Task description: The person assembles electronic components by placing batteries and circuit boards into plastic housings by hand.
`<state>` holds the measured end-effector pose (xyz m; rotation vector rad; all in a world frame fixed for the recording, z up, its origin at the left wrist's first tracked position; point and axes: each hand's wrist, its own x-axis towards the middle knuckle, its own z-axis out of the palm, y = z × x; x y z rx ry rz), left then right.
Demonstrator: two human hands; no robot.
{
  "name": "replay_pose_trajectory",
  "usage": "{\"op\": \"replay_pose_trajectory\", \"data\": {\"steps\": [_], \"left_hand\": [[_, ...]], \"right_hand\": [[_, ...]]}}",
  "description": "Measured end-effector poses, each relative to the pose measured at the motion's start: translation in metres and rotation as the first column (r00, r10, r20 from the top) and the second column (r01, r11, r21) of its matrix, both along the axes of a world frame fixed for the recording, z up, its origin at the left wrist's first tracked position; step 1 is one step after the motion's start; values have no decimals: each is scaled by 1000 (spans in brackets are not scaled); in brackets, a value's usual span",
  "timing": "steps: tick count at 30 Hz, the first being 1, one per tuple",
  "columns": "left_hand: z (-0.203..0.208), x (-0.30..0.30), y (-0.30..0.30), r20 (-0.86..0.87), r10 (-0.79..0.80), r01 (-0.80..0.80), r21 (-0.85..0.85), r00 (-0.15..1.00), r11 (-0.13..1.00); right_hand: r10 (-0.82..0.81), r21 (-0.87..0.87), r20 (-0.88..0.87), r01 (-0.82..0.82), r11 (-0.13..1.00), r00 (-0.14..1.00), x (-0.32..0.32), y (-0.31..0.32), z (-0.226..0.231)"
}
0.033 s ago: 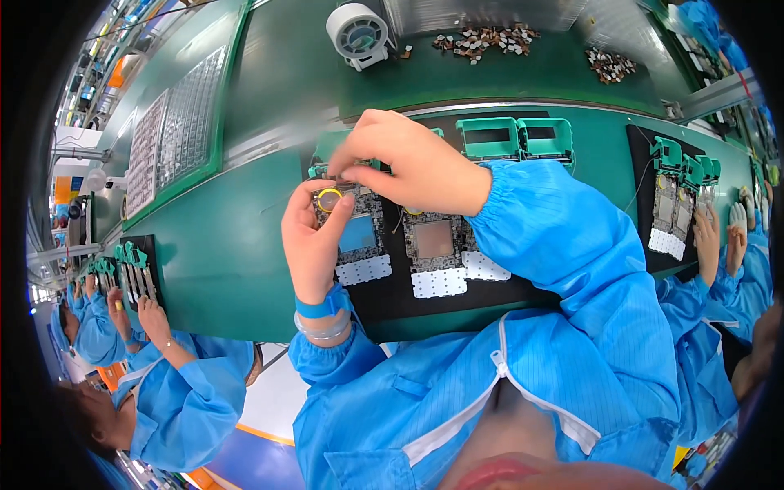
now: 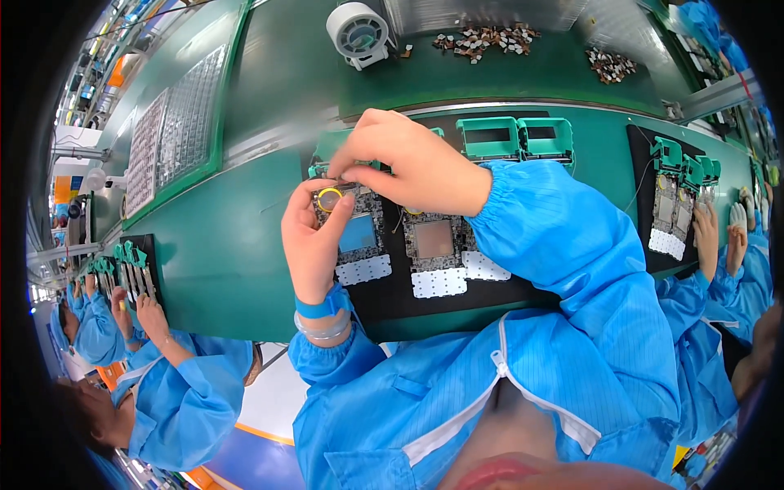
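Circuit board (image 2: pixel 357 234) just right of left hand (image 2: pixel 312 237), long axis running from fingertips toward body. Left nearer, thumb and forefinger flanking yellow-rimmed disc (image 2: pixel 329 199); right hand (image 2: pixel 392 155) bunched beyond. Cannot tell whether either grips.

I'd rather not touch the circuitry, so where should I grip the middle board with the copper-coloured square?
Grip the middle board, probably, at the near edge of its white perforated end, coming from the wearer's side: that flat end points toward them uncovered, while the right hand hides the far end.
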<state>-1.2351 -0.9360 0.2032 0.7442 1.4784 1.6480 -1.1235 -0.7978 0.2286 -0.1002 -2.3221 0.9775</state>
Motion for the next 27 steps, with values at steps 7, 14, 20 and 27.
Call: {"op": "replay_pose_trajectory", "data": {"steps": [7, 14, 20, 27], "left_hand": [[3, 1, 0, -34, -15, 15, 0, 999, 1000], [6, 2, -1, -28, -20, 20, -1, 999, 1000], [9, 5, -2, -29, -12, 12, -7, 1000, 1000], [3, 6, 1, -18, 62, -62, -16, 998, 998]], "right_hand": [[-30, 62, -30, 32, 998, 999, 0, 0, -4], [-38, 50, -14, 38, 998, 999, 3, -1, -3], [-49, 7, 2, 49, 999, 999, 6, -4, -2], [-70, -152, -17, 66, 986, 997, 7, -16, -8]]}}
